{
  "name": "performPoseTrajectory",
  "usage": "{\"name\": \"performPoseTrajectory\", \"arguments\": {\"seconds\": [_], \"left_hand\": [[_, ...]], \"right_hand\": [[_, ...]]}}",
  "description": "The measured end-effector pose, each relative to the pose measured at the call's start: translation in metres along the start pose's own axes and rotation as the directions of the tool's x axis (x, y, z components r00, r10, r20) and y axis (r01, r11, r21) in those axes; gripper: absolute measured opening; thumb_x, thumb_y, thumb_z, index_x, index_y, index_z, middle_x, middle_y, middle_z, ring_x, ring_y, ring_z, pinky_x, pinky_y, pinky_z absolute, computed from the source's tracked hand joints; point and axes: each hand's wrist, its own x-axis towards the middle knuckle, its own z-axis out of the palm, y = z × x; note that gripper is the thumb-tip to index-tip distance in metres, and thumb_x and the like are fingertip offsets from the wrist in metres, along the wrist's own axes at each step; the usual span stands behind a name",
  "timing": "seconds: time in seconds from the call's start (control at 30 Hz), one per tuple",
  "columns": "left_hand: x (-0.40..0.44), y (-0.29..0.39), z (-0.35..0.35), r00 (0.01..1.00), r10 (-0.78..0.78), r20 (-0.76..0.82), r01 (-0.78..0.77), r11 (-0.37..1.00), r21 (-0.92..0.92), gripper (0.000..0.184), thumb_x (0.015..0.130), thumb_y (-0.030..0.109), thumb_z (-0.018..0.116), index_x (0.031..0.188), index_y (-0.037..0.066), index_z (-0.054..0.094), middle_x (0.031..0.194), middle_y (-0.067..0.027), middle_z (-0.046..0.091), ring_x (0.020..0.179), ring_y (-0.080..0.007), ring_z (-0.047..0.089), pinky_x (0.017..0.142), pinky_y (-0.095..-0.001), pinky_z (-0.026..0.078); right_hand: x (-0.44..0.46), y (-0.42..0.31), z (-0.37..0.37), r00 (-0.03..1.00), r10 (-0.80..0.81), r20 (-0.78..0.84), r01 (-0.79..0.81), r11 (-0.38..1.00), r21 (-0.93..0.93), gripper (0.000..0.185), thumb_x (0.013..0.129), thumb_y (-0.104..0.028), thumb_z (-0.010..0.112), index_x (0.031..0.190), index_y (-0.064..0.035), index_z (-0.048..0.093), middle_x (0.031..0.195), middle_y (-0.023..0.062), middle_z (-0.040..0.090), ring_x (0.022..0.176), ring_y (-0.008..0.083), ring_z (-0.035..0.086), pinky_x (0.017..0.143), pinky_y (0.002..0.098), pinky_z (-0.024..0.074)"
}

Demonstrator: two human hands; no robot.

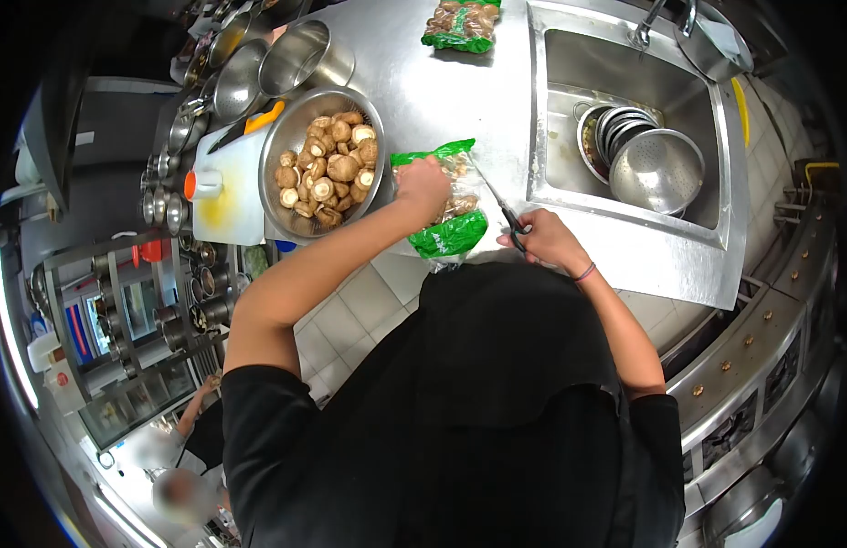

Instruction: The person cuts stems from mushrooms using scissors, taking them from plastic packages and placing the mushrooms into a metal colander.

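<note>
A green and clear plastic bag of mushrooms (449, 234) lies on the steel counter in front of me. My left hand (423, 189) is closed on the bag's left side, its fingertips partly hidden. In my right hand (547, 239) are black-handled scissors (512, 221), their blades pointing up and left along the bag's right edge. Whether the blades touch the plastic I cannot tell. Left of the bag stands a steel colander (270, 203) holding many loose brown mushrooms (337, 167).
Another mushroom bag (461, 25) lies at the counter's far side. To the right, the sink (570, 57) holds stacked bowls and a colander (658, 171). A white cutting board (250, 173) with an orange-rimmed white container (202, 185) and steel pots (300, 57) are at left. Two people are at lower left.
</note>
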Motion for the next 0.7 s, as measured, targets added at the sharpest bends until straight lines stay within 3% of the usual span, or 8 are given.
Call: {"name": "performPoseTrajectory", "arguments": {"seconds": [0.17,0.23,0.27,0.33,0.37,0.43,0.57,0.7], "left_hand": [[0.009,-0.011,-0.001,0.985,0.049,-0.164,-0.054,0.998,-0.028,0.014,0.078,0.012,0.066,0.088,0.003,0.071,0.096,-0.0131,0.063,0.088,-0.0244,0.067,0.061,-0.0391,0.054],[0.011,-0.016,-0.011,0.943,-0.15,-0.297,-0.008,0.882,-0.471,0.011,0.082,0.01,0.063,0.084,0.001,0.069,0.088,-0.0133,0.064,0.074,-0.021,0.068,0.057,-0.0365,0.054],[0.011,-0.018,-0.009,0.944,-0.143,-0.296,-0.014,0.883,-0.469,0.011,0.082,0.01,0.063,0.084,0.001,0.069,0.088,-0.0133,0.064,0.074,-0.021,0.068,0.057,-0.0365,0.054],[0.008,-0.023,-0.001,0.973,-0.221,0.071,0.102,0.135,-0.986,0.016,0.087,0.01,0.061,0.093,-0.003,0.068,0.082,-0.0142,0.065,0.058,-0.0198,0.065,0.053,-0.0317,0.055],[0.002,-0.017,0.003,0.973,-0.22,0.071,0.101,0.13,-0.986,0.016,0.087,0.01,0.061,0.093,-0.003,0.068,0.082,-0.0142,0.065,0.058,-0.0198,0.065,0.053,-0.0317,0.055],[-0.019,-0.007,0.013,0.93,-0.325,0.171,-0.009,-0.485,-0.874,0.025,0.092,0.011,0.058,0.109,-0.006,0.064,0.082,-0.0142,0.066,0.05,-0.0197,0.063,0.048,-0.0266,0.052],[-0.041,-0.001,0.027,0.931,-0.238,0.277,0.022,-0.72,-0.693,0.032,0.099,0.01,0.046,0.125,-0.009,0.053,0.098,-0.0195,0.067,0.07,-0.0238,0.071,0.06,-0.026,0.057],[-0.054,0.013,0.025,0.903,-0.295,0.313,0.022,-0.695,-0.719,0.038,0.102,0.011,0.042,0.135,-0.006,0.045,0.111,-0.0212,0.064,0.091,-0.0269,0.069,0.074,-0.0287,0.058]], "right_hand": [[-0.002,0.005,0.003,0.999,-0.053,-0.001,0.053,0.998,0.031,0.041,0.078,-0.038,0.079,0.073,0.0,0.065,0.049,0.0057,0.056,0.044,0.014,0.055,0.049,0.0309,0.0428],[-0.008,0.003,0.0,0.996,-0.085,0.02,0.084,0.996,0.03,0.042,0.077,-0.039,0.08,0.073,0.0002,0.064,0.051,0.0056,0.056,0.047,0.0149,0.056,0.051,0.0314,0.0432],[-0.012,0.003,-0.001,0.993,-0.114,0.038,0.113,0.993,0.023,0.043,0.076,-0.04,0.08,0.074,0.0004,0.064,0.053,0.0056,0.057,0.05,0.0158,0.057,0.052,0.032,0.0436],[-0.014,0.008,0.0,0.983,-0.181,0.011,0.181,0.984,-0.006,0.045,0.075,-0.042,0.08,0.075,0.0005,0.064,0.056,0.0055,0.057,0.053,0.017,0.058,0.055,0.0327,0.0441],[-0.015,0.01,0.001,0.968,-0.25,-0.006,0.25,0.967,-0.041,0.047,0.074,-0.043,0.081,0.077,0.0006,0.064,0.058,0.0053,0.057,0.056,0.0182,0.059,0.057,0.0335,0.0446],[-0.023,0.001,-0.002,0.975,-0.22,0.028,0.221,0.971,-0.089,0.045,0.072,-0.042,0.081,0.082,-0.0008,0.066,0.062,0.009,0.06,0.062,0.0248,0.062,0.06,0.036,0.0457],[-0.023,-0.005,0.008,0.928,-0.373,-0.005,0.34,0.85,-0.404,0.038,0.072,-0.036,0.08,0.084,-0.0033,0.066,0.061,0.0135,0.06,0.061,0.032,0.06,0.06,0.0402,0.0453],[-0.019,-0.018,0.011,0.92,-0.392,0.009,0.332,0.766,-0.55,0.03,0.073,-0.029,0.079,0.082,-0.0038,0.065,0.059,0.0133,0.059,0.06,0.033,0.06,0.057,0.0415,0.0438]]}}
